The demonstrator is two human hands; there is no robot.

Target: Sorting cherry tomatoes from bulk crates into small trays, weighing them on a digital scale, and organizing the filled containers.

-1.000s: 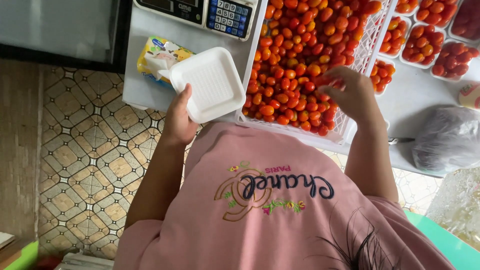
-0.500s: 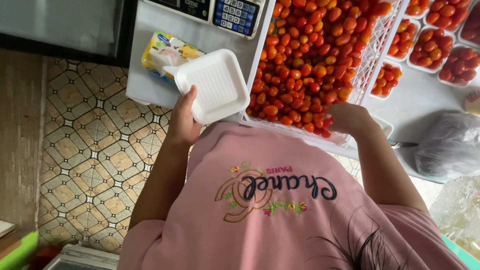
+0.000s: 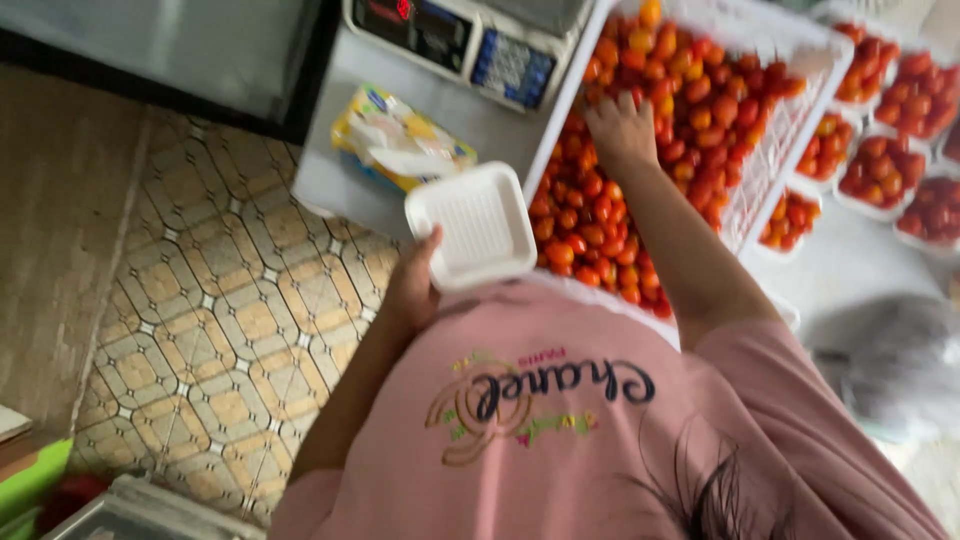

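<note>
My left hand (image 3: 415, 285) grips a square white foam tray (image 3: 472, 222) by its near edge and holds it level in front of my pink shirt. The tray has nothing in it. Beyond it stands a white plastic crate (image 3: 790, 105) heaped with small red and orange tomatoes (image 3: 690, 110). My right hand (image 3: 620, 130) reaches into the crate and rests palm down on the tomatoes, fingers curled among them. Whether it holds any is hidden.
A digital scale (image 3: 465, 40) sits at the back of the white counter, and a yellow and blue tissue pack (image 3: 395, 135) lies next to it. Several filled trays of tomatoes (image 3: 885, 165) stand to the right. A clear plastic bag (image 3: 905, 365) lies lower right. Patterned floor tiles (image 3: 190, 320) spread to the left.
My right hand has moved from the crate's near edge further in, onto the tomatoes. The view has shifted and zoomed. My left hand still holds the tray.
</note>
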